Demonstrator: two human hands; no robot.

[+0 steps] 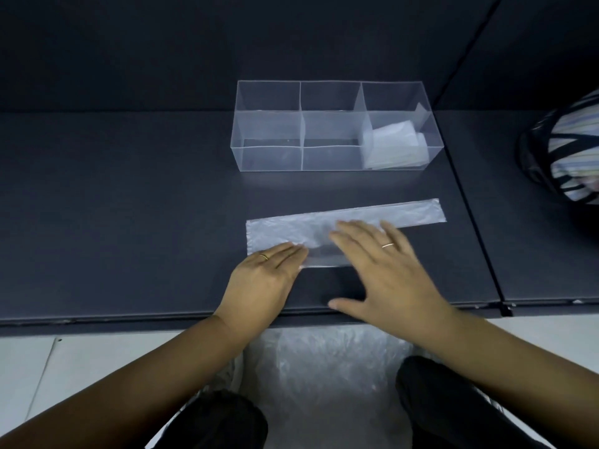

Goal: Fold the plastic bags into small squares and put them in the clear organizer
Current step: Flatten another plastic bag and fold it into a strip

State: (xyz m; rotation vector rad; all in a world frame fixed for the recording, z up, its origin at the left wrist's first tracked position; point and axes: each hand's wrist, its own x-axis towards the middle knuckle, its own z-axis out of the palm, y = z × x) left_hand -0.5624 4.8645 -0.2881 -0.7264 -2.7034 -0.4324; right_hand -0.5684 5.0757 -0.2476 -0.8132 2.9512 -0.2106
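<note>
Your left hand point(262, 280) lies flat, fingers straight, pinning the near-left end of the long plastic bag point(356, 218) on the dark shelf point(129, 205). Anchor there and let your right hand point(385, 264), likewise flat and gripping nothing, sweep outward to press out air before folding. Folded squares point(392, 147) sit in the clear organizer point(269, 158), rightmost compartment.

Your left hand point(262, 280) and right hand point(385, 270) press flat on the plastic bag point(350, 220), folded into a long strip on the dark shelf point(129, 205). Clear organizer point(334, 157) beyond; folded squares point(393, 147) in its right compartment.
</note>
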